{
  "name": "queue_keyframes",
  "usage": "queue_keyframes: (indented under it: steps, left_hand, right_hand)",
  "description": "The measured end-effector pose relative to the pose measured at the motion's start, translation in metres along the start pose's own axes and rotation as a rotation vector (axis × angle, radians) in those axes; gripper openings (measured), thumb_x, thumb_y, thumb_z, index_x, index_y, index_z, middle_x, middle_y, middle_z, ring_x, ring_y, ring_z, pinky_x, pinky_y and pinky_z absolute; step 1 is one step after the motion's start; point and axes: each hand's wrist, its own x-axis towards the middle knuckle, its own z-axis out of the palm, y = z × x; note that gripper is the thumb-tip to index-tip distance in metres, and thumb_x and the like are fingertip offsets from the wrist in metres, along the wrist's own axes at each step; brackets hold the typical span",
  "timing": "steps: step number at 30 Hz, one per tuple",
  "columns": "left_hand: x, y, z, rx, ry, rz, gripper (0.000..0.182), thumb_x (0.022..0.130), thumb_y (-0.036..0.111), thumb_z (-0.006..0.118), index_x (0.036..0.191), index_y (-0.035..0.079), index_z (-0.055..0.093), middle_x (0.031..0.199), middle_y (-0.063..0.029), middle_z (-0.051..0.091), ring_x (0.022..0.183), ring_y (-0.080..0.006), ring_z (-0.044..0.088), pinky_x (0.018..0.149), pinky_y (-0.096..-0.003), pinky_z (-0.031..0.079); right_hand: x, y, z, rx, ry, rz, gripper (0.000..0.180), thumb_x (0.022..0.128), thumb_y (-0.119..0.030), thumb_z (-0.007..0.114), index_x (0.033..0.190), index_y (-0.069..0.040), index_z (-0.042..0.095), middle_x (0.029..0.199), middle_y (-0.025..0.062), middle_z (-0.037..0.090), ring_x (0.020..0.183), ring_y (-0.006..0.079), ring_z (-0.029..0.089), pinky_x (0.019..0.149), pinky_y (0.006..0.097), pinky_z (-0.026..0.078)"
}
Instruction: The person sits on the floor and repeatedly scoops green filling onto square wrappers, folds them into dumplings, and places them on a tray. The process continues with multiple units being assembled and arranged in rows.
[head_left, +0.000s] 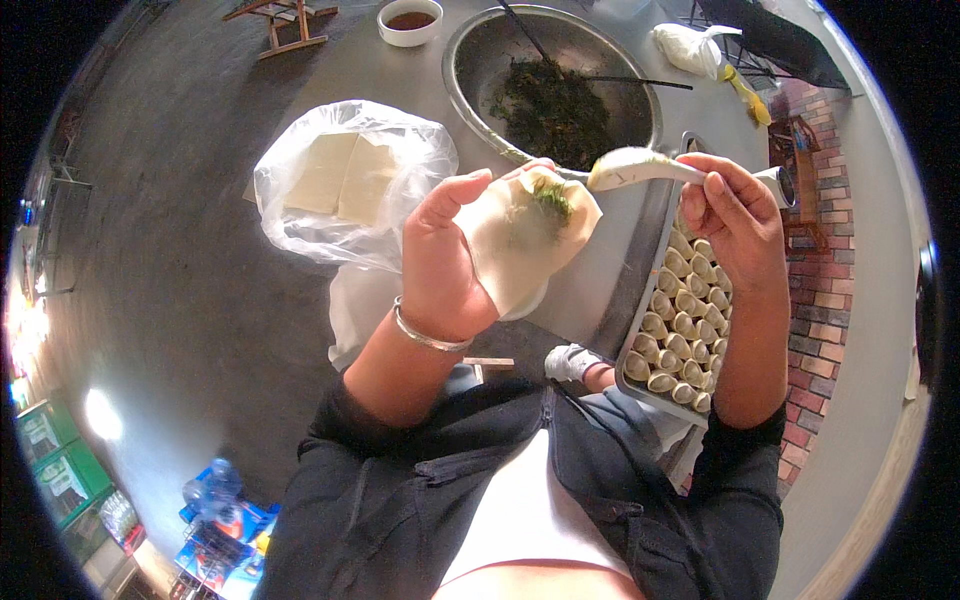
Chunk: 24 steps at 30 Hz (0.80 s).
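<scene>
On the palm of my left hand (442, 262) lies a square dough wrapper (517, 247), its lower corner pointing toward me. A small heap of green filling (553, 201) sits near the wrapper's far edge. My right hand (739, 210) grips the handle of a white spoon (637, 166), whose bowl is just right of the wrapper. Behind both hands stands a large steel bowl (459, 97) with dark green chopped filling (555, 105). Below my right hand, a metal tray (630, 375) holds rows of folded dumplings (682, 326), partly hidden by my forearm.
Left of my left hand, an open clear plastic bag (277, 225) holds stacked square wrappers (322, 176). A black chopstick (525, 30) leans in the steel bowl. Further back on the table (360, 82) are a white bowl of brown liquid (410, 21) and a tied white bag (686, 49).
</scene>
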Motion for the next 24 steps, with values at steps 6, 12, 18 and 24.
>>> queue_keyframes:
  steps: [6,12,18,24]
  left_hand:
    - [0.010,0.001,-0.006,-0.002,-0.052,0.083,0.076,0.085,0.043,0.051,0.137,-0.011,0.035,0.136,-0.0271,0.046,0.126,-0.0417,0.046,0.110,-0.0501,0.032]
    - [0.008,0.015,-0.015,-0.030,-0.071,0.162,0.065,0.083,0.037,0.051,0.130,-0.007,0.045,0.128,-0.0219,0.053,0.120,-0.0365,0.052,0.106,-0.0474,0.039]
    - [0.008,0.007,-0.014,0.021,-0.029,0.239,0.066,0.084,0.038,0.050,0.133,-0.006,0.042,0.130,-0.0218,0.052,0.122,-0.0367,0.051,0.106,-0.0476,0.038]
    - [-0.009,-0.013,-0.012,0.040,-0.055,0.230,0.071,0.084,0.040,0.051,0.136,-0.007,0.038,0.133,-0.0221,0.050,0.124,-0.0361,0.049,0.109,-0.0468,0.035]
  right_hand:
    - [0.014,0.015,0.023,-0.171,-0.072,0.077,0.021,0.096,-0.014,0.056,0.104,0.003,0.066,0.066,0.0013,0.059,0.056,0.0076,0.052,0.052,0.0217,0.043]
    - [0.026,0.026,-0.005,-0.287,0.156,0.062,0.023,0.097,-0.016,0.055,0.106,0.002,0.066,0.063,0.0007,0.056,0.053,0.0058,0.049,0.048,0.0197,0.037]
    - [0.072,0.062,-0.008,-1.061,0.317,-0.128,0.024,0.092,-0.027,0.062,0.098,-0.007,0.072,0.073,0.0049,0.064,0.064,0.0168,0.059,0.060,0.0277,0.047]
    - [0.037,0.052,0.037,-0.631,0.123,-0.174,0.033,0.091,-0.035,0.063,0.096,-0.004,0.072,0.087,0.0070,0.070,0.082,0.0180,0.064,0.078,0.0315,0.050]
